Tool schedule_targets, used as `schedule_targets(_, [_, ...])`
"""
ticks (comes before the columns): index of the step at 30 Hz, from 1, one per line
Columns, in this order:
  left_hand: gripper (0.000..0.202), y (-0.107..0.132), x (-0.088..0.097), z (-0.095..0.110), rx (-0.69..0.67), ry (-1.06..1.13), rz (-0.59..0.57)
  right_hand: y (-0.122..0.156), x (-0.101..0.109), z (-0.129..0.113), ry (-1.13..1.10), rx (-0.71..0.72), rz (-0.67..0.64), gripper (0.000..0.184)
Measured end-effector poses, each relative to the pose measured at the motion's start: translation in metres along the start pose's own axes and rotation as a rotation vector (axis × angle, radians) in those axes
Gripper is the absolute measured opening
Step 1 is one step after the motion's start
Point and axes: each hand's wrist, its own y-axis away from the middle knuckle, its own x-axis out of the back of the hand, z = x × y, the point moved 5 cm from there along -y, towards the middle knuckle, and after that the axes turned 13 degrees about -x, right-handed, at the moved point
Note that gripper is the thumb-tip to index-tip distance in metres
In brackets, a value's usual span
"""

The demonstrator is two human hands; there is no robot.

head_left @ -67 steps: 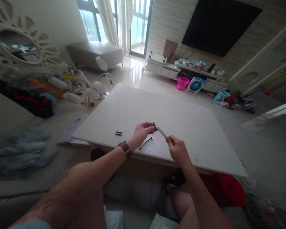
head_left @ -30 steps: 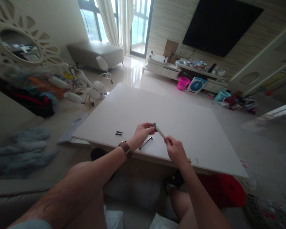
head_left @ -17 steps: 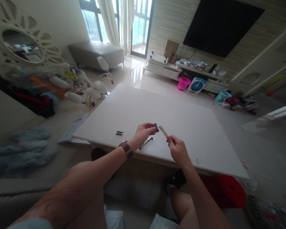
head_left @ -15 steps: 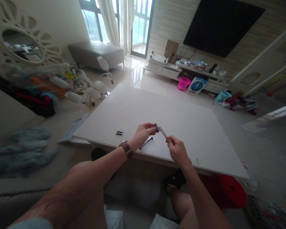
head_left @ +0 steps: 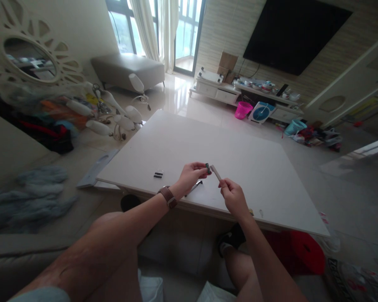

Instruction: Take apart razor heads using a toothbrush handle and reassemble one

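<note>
Tiled floor (head_left: pixel 305 163) surrounds a white table (head_left: pixel 248 159) in a daylit room. Left hand (head_left: pixel 190 174): closed in a pinch on a small green-and-black piece (head_left: pixel 208 168), held above the tabletop. Right hand (head_left: pixel 233 195): closed around the lower end of a pale bar (head_left: pixel 216 173), whose free tip slants up to just beside the piece; whether the 2 touch cannot be told. The step in hand appears to be working the bar's tip at the piece; the next move would call for a steady left pinch and a small, well-aligned motion of the bar. Below the left hand lies a slim dark rod (head_left: pixel 197 185), partly hidden. Farther left are 2 dark strips (head_left: pixel 158 176); near the table's edge at right, a small clear object (head_left: pixel 261 213). Beyond the table stand a pink basket (head_left: pixel 243 110) and, on the wall, a black screen (head_left: pixel 296 35).
</note>
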Motion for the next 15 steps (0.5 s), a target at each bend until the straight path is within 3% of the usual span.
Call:
schedule_targets(6, [0.022, 0.0001, 0.0014, -0.0024, 0.016, 0.006, 0.004, 0.0030, -0.0013, -0.0067, 0.122, 0.051, 0.040, 0.036])
schedule_targets(15, [0.019, 0.0024, -0.0006, -0.0049, -0.024, -0.089, -0.033, 0.0036, -0.0024, -0.0068, 0.120, 0.045, 0.038, 0.035])
